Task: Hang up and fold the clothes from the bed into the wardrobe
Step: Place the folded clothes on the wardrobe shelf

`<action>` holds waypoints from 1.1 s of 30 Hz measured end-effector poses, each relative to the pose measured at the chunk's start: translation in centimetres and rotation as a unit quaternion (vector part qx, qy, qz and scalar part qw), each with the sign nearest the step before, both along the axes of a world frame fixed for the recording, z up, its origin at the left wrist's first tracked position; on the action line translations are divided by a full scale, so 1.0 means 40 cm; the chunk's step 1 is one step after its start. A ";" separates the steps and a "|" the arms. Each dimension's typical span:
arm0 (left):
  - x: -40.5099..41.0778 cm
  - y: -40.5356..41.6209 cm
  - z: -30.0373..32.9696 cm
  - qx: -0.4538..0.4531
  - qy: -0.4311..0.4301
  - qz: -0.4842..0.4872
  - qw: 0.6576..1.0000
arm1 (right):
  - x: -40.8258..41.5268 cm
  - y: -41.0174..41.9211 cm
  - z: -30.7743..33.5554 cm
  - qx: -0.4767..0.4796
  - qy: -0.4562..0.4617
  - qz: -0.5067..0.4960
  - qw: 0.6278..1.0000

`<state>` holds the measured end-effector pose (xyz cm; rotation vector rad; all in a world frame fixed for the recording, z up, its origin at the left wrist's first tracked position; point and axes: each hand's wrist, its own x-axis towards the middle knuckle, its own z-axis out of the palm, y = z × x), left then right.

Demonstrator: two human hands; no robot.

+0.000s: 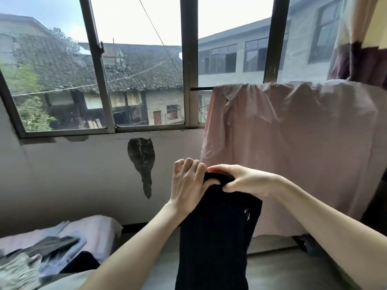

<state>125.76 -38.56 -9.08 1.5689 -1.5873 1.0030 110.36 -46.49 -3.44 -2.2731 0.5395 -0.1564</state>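
A wide window (pixel 134 65) with dark metal frames fills the upper part of my view, its glass looking out on grey tiled roofs and pale block walls. Below it runs a dull plastered wall (pixel 73 174) marked by a dark, teardrop-shaped patch (pixel 142 162) where the surface has peeled. To the right, a big pink sheet (pixel 293 143), thin and creased, drapes over a rail and hangs down in soft folds. Above it a curtain (pixel 364 45) in cream and purple blocks hangs at the edge. At the lower left sits the corner of the bed (pixel 100 229), covered in pale lilac cloth, with a blurred heap of clothes (pixel 41 254) on it in grey, light blue and black. In front of me, held up in the air, hangs a black garment (pixel 217 237), ribbed and knit-looking, falling straight as a long rectangle. My left hand (pixel 188 183) grips its top edge, fingers curled tight. My right hand (pixel 243 181) pinches the same edge, just beside the left, knuckles touching.
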 end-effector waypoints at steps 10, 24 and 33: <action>0.150 0.172 -0.075 0.163 0.527 -0.161 0.818 | 0.120 0.054 -0.094 -0.037 -0.066 -0.025 0.997; 0.188 0.262 0.040 0.042 0.669 -0.238 0.703 | 0.189 0.022 -0.109 0.087 -0.199 -0.050 0.975; 0.207 0.304 0.067 0.116 0.644 -0.240 0.717 | 0.274 0.054 -0.144 0.322 -0.254 0.013 0.912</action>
